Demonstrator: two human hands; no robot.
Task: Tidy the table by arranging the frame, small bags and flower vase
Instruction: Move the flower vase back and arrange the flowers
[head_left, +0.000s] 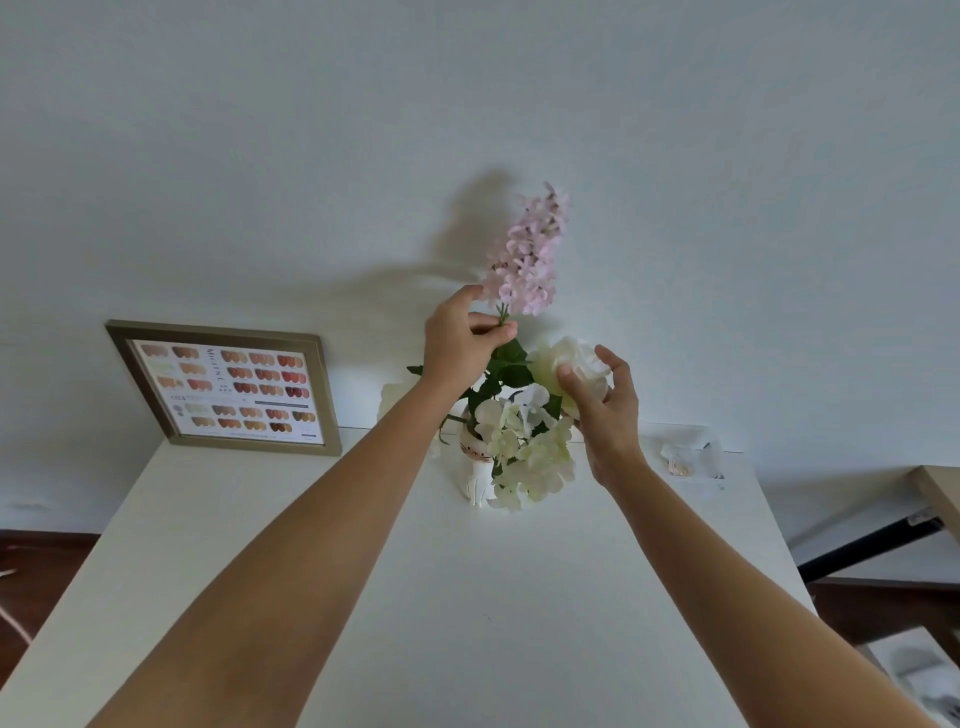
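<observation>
A white cat-shaped flower vase (478, 470) stands at the back middle of the white table (363, 597), filled with cream blossoms and green leaves. My left hand (460, 343) pinches the stem of a tall pink flower spike (527, 254) just below its blooms. My right hand (605, 410) cups a big white rose (574, 364) on the bouquet's right side. A gold frame (228, 387) with a colour chart leans against the wall at the back left. Small clear bags (691, 460) lie at the back right.
The table stands against a pale wall. A wooden board on a black bar (935, 493) juts in at the right. Dark wood floor shows on both sides, and a light box (919, 670) lies at the lower right.
</observation>
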